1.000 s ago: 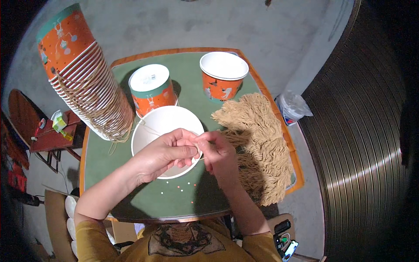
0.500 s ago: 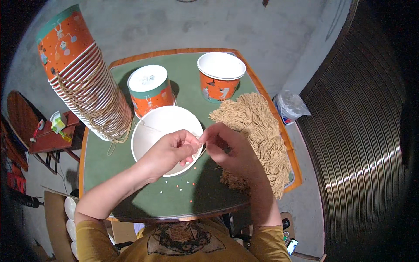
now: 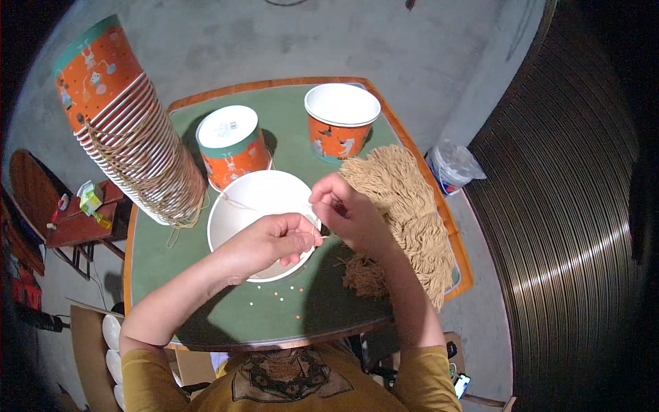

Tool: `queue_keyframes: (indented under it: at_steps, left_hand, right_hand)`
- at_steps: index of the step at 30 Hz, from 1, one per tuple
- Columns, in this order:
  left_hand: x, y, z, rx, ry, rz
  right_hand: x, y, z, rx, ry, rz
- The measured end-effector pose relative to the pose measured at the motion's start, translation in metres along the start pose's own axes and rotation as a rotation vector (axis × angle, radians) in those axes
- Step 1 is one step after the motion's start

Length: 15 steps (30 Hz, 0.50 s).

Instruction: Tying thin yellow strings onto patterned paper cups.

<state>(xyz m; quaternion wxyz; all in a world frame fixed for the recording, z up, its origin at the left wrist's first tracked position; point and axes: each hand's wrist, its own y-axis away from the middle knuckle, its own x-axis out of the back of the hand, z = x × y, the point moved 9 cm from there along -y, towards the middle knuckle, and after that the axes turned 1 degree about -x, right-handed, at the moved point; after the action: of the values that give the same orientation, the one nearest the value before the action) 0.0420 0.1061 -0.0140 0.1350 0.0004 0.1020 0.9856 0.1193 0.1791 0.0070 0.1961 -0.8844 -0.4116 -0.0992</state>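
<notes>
A paper bucket (image 3: 255, 187) with a white inside lies tilted with its mouth toward me. A tan cord (image 3: 237, 202) loops in at its left rim. At the right rim my left hand (image 3: 278, 240) is closed in a pinch on the cord, and a short end sticks out past the fingertips. My right hand (image 3: 347, 209) is just above and to the right, with thumb and forefinger pressed together. Whatever it pinches is too fine to make out. Beside that hand lies a thick bundle of cut tan cords (image 3: 401, 206).
A tall leaning stack of orange buckets (image 3: 134, 123) with cord handles stands at the left. Behind are an upside-down bucket (image 3: 233, 147) and an upright one (image 3: 341, 134). Small orange and white dots (image 3: 276, 294) lie on the green tabletop (image 3: 185, 295). A clear-lined pail (image 3: 453, 168) stands beyond the right edge.
My right hand has moved up, away from the left fingertips where the two hands met. The left hand has lowered slightly, and a cord end now shows at its fingertips.
</notes>
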Motion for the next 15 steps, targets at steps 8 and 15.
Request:
queue_keyframes:
  at_steps: [8,15]
  left_hand:
    - [0.002,-0.003,-0.007,0.037,0.036,0.031]
    - [0.001,-0.006,-0.007,0.065,0.062,0.016]
  right_hand:
    - [0.006,0.049,-0.001,0.000,0.110,0.230]
    - [-0.003,0.062,-0.017,0.051,0.282,0.360]
